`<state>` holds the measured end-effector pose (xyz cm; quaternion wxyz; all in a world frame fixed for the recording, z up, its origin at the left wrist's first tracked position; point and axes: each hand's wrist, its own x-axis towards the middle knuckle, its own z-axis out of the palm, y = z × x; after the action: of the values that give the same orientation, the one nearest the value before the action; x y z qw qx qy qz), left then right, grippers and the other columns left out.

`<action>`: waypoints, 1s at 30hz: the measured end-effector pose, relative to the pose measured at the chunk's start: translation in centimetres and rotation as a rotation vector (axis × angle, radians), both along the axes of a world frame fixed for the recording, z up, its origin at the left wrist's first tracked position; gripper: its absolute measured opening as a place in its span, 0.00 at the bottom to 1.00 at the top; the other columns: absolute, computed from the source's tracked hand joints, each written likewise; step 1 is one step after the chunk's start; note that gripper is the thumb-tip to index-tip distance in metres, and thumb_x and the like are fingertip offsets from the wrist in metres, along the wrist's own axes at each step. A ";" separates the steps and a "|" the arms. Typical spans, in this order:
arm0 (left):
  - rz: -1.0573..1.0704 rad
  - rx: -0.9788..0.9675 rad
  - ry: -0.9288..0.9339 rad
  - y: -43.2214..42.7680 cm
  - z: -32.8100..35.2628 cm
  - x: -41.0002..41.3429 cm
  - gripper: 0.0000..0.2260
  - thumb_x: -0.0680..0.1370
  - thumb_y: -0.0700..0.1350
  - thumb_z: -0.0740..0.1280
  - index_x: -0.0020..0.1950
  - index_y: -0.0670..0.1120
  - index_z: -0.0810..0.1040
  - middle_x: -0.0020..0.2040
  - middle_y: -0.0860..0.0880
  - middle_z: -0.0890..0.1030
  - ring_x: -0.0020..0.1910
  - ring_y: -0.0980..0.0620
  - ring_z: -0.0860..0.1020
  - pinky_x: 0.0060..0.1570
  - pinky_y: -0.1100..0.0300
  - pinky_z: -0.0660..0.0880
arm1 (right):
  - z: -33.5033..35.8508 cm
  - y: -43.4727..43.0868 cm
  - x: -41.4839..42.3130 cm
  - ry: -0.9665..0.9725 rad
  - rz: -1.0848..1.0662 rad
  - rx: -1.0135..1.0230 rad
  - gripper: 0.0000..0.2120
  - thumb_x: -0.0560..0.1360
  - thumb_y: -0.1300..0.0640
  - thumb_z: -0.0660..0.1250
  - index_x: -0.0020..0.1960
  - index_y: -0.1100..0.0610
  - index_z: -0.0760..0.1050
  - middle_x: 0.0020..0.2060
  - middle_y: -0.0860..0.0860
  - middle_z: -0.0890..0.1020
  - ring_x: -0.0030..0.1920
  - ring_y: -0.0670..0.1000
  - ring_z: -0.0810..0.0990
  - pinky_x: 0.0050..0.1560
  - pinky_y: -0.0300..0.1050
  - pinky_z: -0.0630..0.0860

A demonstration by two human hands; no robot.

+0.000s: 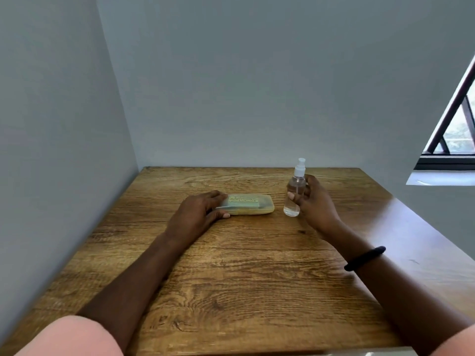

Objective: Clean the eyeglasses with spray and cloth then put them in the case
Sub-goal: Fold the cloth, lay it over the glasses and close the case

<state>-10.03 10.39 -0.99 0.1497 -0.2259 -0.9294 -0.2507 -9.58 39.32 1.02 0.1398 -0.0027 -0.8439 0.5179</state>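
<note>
A pale yellow, translucent eyeglass case (248, 204) lies closed on the wooden table (244, 273), toward the back middle. My left hand (198, 214) grips its left end, thumb at the front and fingers over the top. To the right stands a clear spray bottle (295, 194) with a white pump top, upright on the table. My right hand (314, 201) wraps around it from the right side. What the case holds cannot be made out. No eyeglasses or cloth are in sight.
Grey walls close in the table at the back and along the left. A window (455, 129) and its sill lie at the right, beyond the table's right edge. A black band sits on my right wrist.
</note>
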 end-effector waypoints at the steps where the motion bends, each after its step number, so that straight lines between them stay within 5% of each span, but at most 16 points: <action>1: 0.003 -0.001 0.003 -0.1 0.0 0.0 0.24 0.80 0.54 0.71 0.73 0.46 0.76 0.73 0.47 0.77 0.70 0.48 0.77 0.65 0.62 0.69 | 0.0 -0.4 -0.3 -0.001 0.017 0.007 0.21 0.79 0.61 0.70 0.69 0.53 0.69 0.59 0.50 0.82 0.60 0.52 0.81 0.62 0.62 0.78; 8: -0.002 -0.002 0.010 -0.2 0.1 0.1 0.25 0.79 0.54 0.72 0.73 0.45 0.77 0.72 0.47 0.78 0.69 0.47 0.78 0.67 0.55 0.74 | -0.4 -2.0 -1.2 0.005 0.069 -0.012 0.23 0.79 0.64 0.69 0.71 0.56 0.69 0.61 0.51 0.82 0.63 0.52 0.80 0.66 0.59 0.77; 24: 0.024 0.027 0.025 0.1 0.0 0.0 0.26 0.77 0.54 0.74 0.73 0.47 0.76 0.72 0.47 0.79 0.69 0.49 0.77 0.68 0.56 0.73 | -1.6 -1.8 -0.7 0.032 0.095 -0.099 0.19 0.80 0.60 0.69 0.69 0.54 0.72 0.57 0.49 0.84 0.61 0.50 0.82 0.64 0.54 0.78; 28: 0.031 0.008 0.048 0.2 -0.2 -0.1 0.25 0.78 0.53 0.74 0.73 0.47 0.76 0.71 0.47 0.79 0.68 0.48 0.78 0.65 0.59 0.72 | -1.5 -1.6 -0.3 0.040 0.076 -0.063 0.27 0.78 0.56 0.72 0.74 0.53 0.69 0.62 0.48 0.82 0.63 0.49 0.80 0.60 0.42 0.77; 30: 0.032 -0.004 0.051 0.2 -0.3 -0.2 0.25 0.78 0.53 0.74 0.73 0.46 0.77 0.70 0.47 0.79 0.67 0.48 0.79 0.64 0.60 0.71 | -1.4 -1.5 -0.2 0.075 0.042 -0.038 0.32 0.76 0.53 0.74 0.77 0.52 0.65 0.66 0.50 0.80 0.65 0.49 0.79 0.63 0.46 0.77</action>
<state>-10.22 10.63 -1.26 0.1771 -0.2175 -0.9293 -0.2405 -9.77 37.85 -0.36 0.1606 0.0317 -0.8279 0.5365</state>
